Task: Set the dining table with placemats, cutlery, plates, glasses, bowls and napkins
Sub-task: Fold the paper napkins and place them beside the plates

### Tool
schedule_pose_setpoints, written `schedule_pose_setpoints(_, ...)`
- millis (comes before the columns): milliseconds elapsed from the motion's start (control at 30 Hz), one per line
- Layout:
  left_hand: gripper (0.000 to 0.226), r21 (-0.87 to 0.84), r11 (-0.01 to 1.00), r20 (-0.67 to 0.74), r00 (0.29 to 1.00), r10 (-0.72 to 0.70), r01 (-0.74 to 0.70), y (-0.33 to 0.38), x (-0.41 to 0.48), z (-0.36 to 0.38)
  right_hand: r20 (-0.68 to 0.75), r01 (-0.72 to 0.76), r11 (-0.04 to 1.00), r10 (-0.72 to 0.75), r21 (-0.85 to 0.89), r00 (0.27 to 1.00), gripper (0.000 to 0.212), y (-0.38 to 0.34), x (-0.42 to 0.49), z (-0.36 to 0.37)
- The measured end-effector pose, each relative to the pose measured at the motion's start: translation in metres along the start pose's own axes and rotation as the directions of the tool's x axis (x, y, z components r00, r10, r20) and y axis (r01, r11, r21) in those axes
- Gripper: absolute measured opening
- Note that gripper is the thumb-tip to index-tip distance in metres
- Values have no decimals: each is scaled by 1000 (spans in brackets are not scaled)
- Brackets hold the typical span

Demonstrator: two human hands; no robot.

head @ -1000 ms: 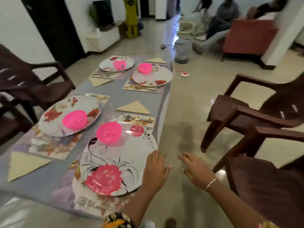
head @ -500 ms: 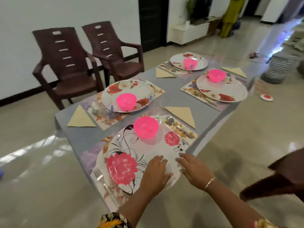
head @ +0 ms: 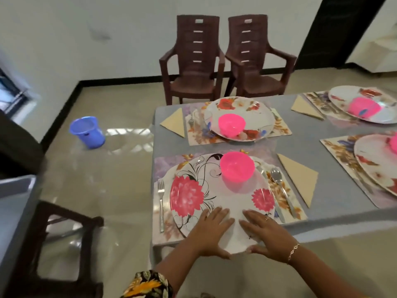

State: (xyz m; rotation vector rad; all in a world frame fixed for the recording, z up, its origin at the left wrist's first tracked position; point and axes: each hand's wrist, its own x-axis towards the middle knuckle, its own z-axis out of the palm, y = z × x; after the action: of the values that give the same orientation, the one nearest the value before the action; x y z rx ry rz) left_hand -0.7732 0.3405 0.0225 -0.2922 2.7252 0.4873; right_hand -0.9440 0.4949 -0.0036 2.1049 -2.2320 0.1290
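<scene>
1. the near plate (head: 234, 203), white with big pink flowers, lies on a floral placemat (head: 165, 168) at a corner of the grey tabletop (head: 300, 136). its near rim juts out past the tabletop's edge.
2. the left hand (head: 211, 231) lies palm down on the near-left part of this plate. its fingers (head: 217, 215) are straight and close together, flat on the surface and pointing away from the person. the thumb stretches along the plate's near rim.
3. the right hand (head: 265, 231) lies the same way on the plate's near-right part, its fingers straight, a little apart and flat on the surface. its thumb is at the near rim, almost meeting the left thumb.
4. a ring (head: 267, 218) sits on one right finger and a bracelet (head: 293, 251) on the right wrist.
5. both forearms reach in from below the plate and converge on it. the left arm has a floral sleeve (head: 148, 284).
6. a pink bowl (head: 236, 166) stands on the plate's far part.
7. a fork (head: 161, 203) lies on the placemat just left of the plate, tines pointing away. a spoon (head: 279, 183) lies just right of it, and a folded napkin (head: 298, 177) lies further right.
8. beyond the near plate is a second plate (head: 257, 112) carrying its own pink bowl. two brown chairs (head: 193, 59) stand further back, and a blue bucket (head: 87, 132) sits on the floor well off to the plate's left.
</scene>
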Motion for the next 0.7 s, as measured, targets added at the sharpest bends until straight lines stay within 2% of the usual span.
schedule_pose_setpoints(167,94,14,998,-34,998,-60,61,5,0,-2,-44,60,998,-58,30,997,73,10,7,5)
schedule_pose_setpoints(467,92,6,988,-43,987,-155,155,-1,10,-9,105,71,996,-78,62,991,85,25,34,1)
schedule_pose_setpoints(700,92,-52,975,-26,975,-219,218,-2,16,-19,39,94,995,-96,35,995,87,29,51,-8)
